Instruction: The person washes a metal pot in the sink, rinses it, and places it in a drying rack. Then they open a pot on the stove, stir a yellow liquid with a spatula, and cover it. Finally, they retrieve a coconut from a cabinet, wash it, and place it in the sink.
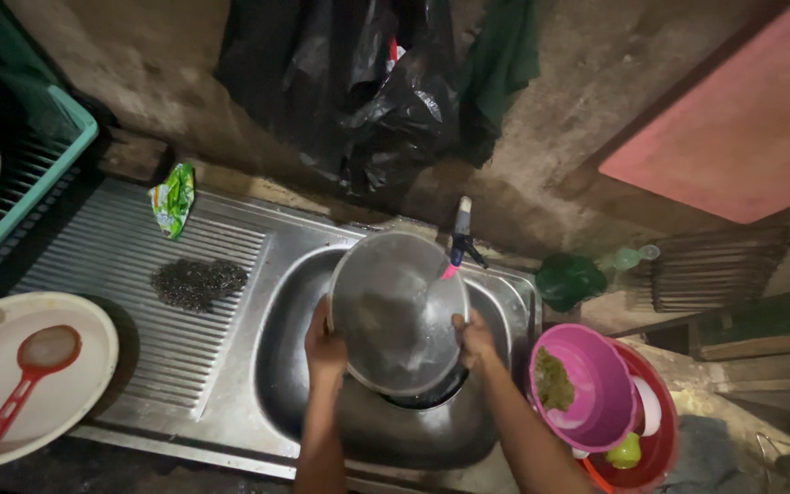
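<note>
I hold a round steel pan (395, 306) tilted over the sink basin (294, 366), its inside facing me. My left hand (325, 343) grips its left rim and my right hand (475, 337) grips its right rim. Water runs onto the pan from a small tap (461, 240) at the back of the sink. A dark pot (432, 395) lies in the basin under the pan, mostly hidden.
A dark scouring pad (197, 282) and a green sachet (173, 198) lie on the ribbed drainboard (121, 265). A white basin (75, 402) with a red strainer (34, 366) sits at left. A pink bowl (596, 384) stacked in a red basin (660, 439) stands at right. A teal crate (43, 174) is far left.
</note>
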